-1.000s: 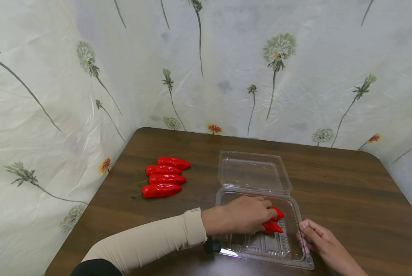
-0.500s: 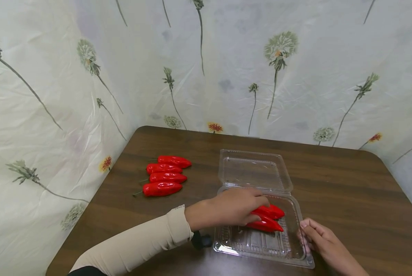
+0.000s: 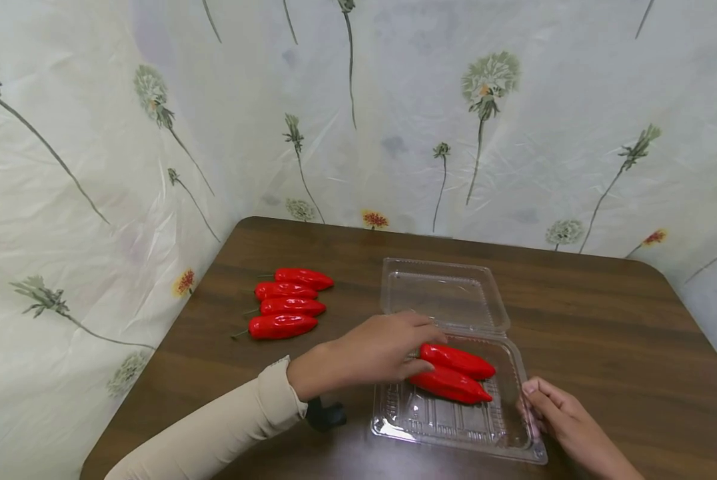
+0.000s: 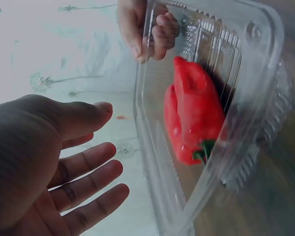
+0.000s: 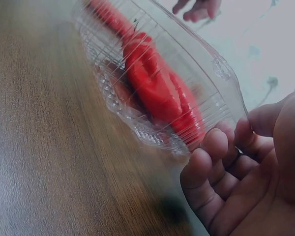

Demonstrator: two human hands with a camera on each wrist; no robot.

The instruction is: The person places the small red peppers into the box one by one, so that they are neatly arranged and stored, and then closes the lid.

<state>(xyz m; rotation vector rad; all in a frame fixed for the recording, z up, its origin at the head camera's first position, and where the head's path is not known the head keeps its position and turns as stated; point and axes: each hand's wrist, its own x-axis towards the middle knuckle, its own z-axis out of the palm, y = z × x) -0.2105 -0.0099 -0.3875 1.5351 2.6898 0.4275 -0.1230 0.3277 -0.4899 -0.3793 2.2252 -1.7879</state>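
Two long red peppers (image 3: 451, 385) lie side by side in the base of a clear plastic clamshell box (image 3: 454, 440), tips to the right. Over their stem ends is my left hand (image 3: 376, 350) in the head view; the left wrist view has its fingers spread, holding nothing, with a gap to the peppers (image 4: 199, 105). At the box's right rim my right hand (image 3: 559, 413) pinches the edge between thumb and fingers. The right wrist view sees that pinch from below, the right hand (image 5: 231, 172) beside the clear wall.
Several more red peppers (image 3: 283, 327) lie in a stacked row on the left of the brown wooden table (image 3: 604, 333), stems to the left. The box's lid (image 3: 442, 293) lies folded back behind its base. A flower-printed sheet (image 3: 394, 100) hangs along the table's back and left.
My left hand has drawn back to the left and up off the peppers, uncovering more of both. My right hand keeps its pinch on the rim.
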